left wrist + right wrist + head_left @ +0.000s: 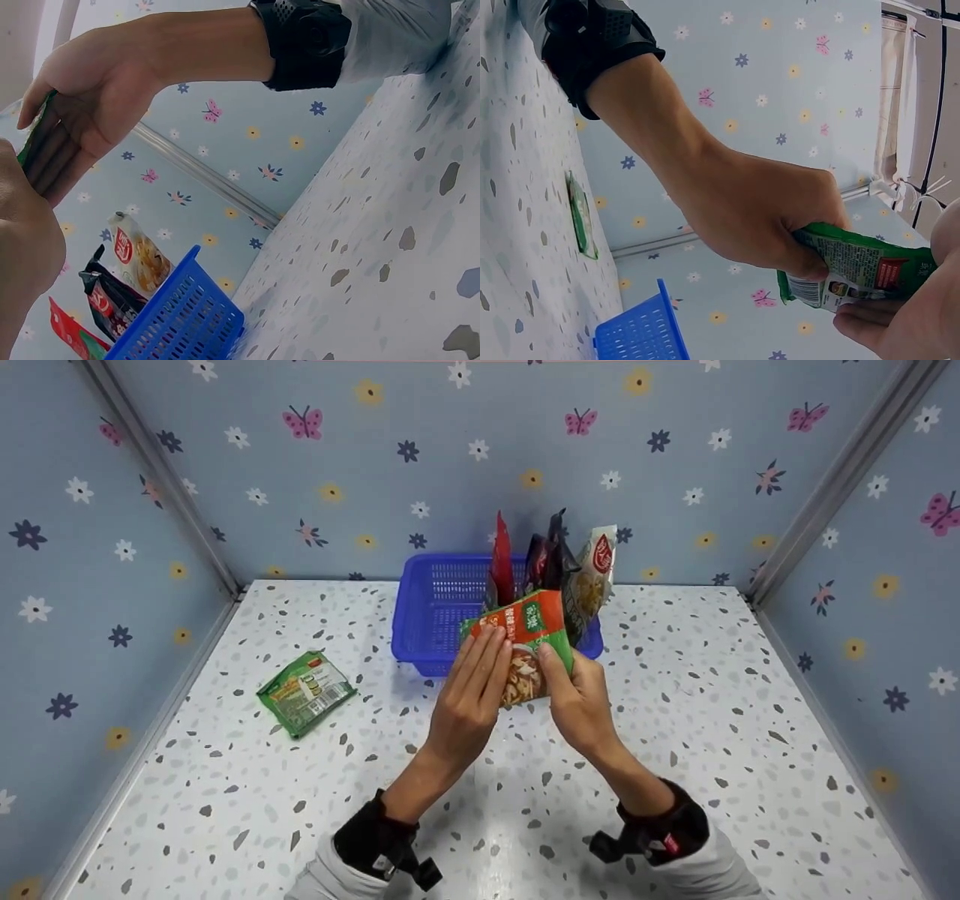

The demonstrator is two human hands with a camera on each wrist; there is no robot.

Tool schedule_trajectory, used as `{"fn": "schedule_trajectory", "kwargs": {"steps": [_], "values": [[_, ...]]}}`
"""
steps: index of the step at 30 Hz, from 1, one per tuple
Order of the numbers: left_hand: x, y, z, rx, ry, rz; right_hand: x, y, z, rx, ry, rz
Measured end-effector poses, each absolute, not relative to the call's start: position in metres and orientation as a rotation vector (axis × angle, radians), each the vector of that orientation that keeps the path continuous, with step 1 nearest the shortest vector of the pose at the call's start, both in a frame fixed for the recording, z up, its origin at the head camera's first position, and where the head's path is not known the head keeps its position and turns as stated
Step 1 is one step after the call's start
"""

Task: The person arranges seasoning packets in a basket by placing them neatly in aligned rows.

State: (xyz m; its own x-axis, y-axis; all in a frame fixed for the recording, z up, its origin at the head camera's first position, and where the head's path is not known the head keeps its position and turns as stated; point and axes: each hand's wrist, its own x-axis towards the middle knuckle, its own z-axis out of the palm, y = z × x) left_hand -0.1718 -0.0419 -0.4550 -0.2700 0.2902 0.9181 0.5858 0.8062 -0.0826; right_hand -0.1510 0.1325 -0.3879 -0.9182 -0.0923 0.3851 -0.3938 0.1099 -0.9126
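Observation:
An orange-and-green food packet (529, 619) with a picture of food on its front is held between both hands, above the front rim of the blue basket (405, 649). My left hand (469, 705) lays its long fingers over the packet's front, while its thumb presses the back in the right wrist view. My right hand (585, 705) pinches the packet's right side, thumb in front and fingers behind. Inside the basket stand a red packet (502, 559), dark packets (544, 562) and a pale packet (592, 577), gathered toward the right.
A green packet (307, 694) lies flat on the speckled white table (712, 720), left of the basket. Flower-patterned walls (480, 472) rise at the back and both sides, with metal trim (161, 472) at the corners.

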Motion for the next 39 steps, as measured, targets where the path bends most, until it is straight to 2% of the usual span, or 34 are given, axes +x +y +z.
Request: {"fn": "schedule_trajectory", "kwargs": {"steps": [16,39], "values": [[-0.172,-0.041,-0.458,-0.668,-1.911,-0.323,-0.151,0.132,-0.387,0.466,-2.156,1.886],[-0.178,-0.052,-0.463,-0.804,-1.966,-0.435,-0.154,0.139,-0.386,0.408,-2.137,1.889]]}}
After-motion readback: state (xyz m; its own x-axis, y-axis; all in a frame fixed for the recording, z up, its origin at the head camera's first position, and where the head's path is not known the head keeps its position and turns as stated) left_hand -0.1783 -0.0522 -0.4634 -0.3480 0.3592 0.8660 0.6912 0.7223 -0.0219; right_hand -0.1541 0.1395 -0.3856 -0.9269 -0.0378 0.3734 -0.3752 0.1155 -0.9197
